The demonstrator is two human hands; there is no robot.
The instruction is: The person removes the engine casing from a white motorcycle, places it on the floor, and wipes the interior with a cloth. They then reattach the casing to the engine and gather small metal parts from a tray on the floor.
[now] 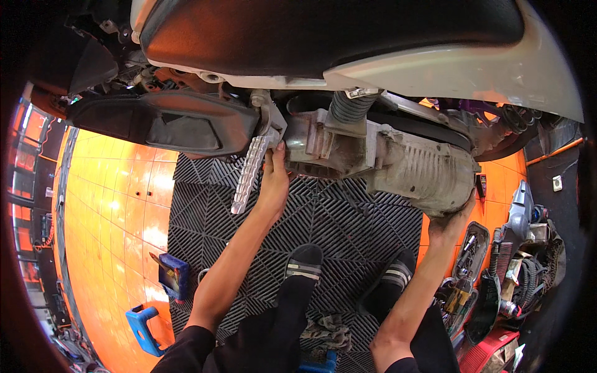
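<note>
Both my hands are on a dirty grey scooter engine case (426, 168), a long ribbed metal casing below the seat. My left hand (275, 177) reaches up to its front end, just beside a ribbed metal footpeg (250, 174) that hangs down at an angle. The left fingers are partly hidden behind the metal. Cupped under the rounded rear end of the case, my right hand (453, 222) looks closed around its lower edge, with most of its fingers out of sight. A black ribbed rubber duct (353, 107) rises from the top of the case.
Above hang the black seat (329, 37) and a white body panel (448, 71). Black grid matting (323, 211) covers the floor under my feet. To the right lie a tool tray (471, 252) and loose parts; at left stand a blue box (173, 276) and blue stool (144, 329).
</note>
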